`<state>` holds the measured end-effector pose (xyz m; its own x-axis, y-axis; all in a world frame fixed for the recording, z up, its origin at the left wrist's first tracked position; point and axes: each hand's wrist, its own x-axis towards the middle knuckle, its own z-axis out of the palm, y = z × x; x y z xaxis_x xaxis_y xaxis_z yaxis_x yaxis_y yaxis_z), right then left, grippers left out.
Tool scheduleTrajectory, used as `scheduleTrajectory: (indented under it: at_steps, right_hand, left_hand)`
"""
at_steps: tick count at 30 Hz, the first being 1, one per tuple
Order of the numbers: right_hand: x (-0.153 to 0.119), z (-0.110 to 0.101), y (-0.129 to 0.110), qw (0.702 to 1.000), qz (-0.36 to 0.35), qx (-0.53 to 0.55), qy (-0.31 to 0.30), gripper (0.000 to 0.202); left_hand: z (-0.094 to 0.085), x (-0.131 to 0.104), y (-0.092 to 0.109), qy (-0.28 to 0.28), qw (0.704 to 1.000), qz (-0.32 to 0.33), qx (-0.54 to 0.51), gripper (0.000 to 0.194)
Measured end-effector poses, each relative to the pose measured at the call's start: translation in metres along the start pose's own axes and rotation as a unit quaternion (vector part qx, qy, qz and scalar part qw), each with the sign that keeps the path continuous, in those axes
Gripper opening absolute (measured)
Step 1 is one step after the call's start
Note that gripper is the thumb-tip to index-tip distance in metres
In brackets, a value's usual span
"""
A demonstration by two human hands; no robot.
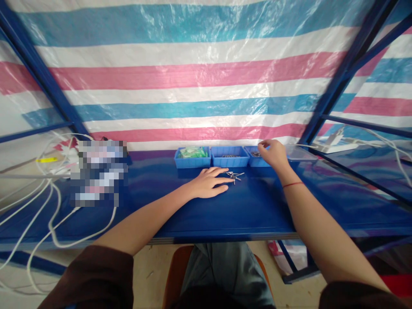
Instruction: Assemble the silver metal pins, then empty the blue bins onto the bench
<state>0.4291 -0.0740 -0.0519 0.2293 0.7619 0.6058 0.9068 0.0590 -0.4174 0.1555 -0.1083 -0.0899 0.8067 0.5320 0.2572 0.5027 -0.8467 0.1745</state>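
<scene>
My left hand (pixel 210 182) lies low over the blue tabletop with its fingers spread. Its fingertips reach a small loose pile of thin, shiny metal pins (pixel 236 176), which look like rivets or screws. My right hand (pixel 273 152) is at the right blue bin (pixel 261 162), thumb and fingers drawn together in a pinch. Whether anything sits between them is too small to see. Small metal pieces show inside that bin. The middle blue bin (pixel 229 162) also contains small metal pieces, and the left blue bin (pixel 193 163) holds green and clear plastic packets.
A clear plastic lid or tray (pixel 302 153) lies right of the bins. White cables (pixel 56 214) loop over the left side, beside a blurred-out patch. Blue metal posts (pixel 334 86) frame the table (pixel 251 214), with a striped plastic sheet (pixel 199 77) behind. A white power strip (pixel 337 143) is at the right.
</scene>
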Motion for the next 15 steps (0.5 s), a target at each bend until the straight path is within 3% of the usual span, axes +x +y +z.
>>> scheduleTrajectory:
  at_steps: [2,4,6,8,10,15]
  right_hand:
    - [-0.004,-0.007,-0.013,0.985,-0.074,0.056,-0.147,0.025]
    - [-0.010,-0.010,-0.026,0.936,-0.135,0.090,-0.311,0.024]
    - [-0.017,-0.008,-0.036,0.890,-0.162,0.078,-0.418,0.028]
    - [-0.022,-0.002,-0.042,0.877,-0.174,0.047,-0.445,0.037]
    - [-0.026,0.007,-0.045,0.883,-0.185,0.031,-0.430,0.040]
    - [-0.030,0.020,-0.051,0.881,-0.205,0.044,-0.423,0.024]
  left_hand:
    - [0.000,0.001,0.001,-0.020,1.000,-0.001,0.009,0.037]
    - [0.000,0.001,0.001,-0.026,1.000,-0.009,0.009,0.037]
    - [0.000,0.002,0.001,-0.019,1.000,-0.019,0.006,0.038]
    - [0.001,0.002,0.001,-0.008,1.000,-0.024,0.005,0.038]
    - [0.002,0.003,0.000,0.009,1.000,-0.022,0.006,0.037]
    - [0.005,0.005,-0.006,0.067,0.997,-0.014,0.026,0.031]
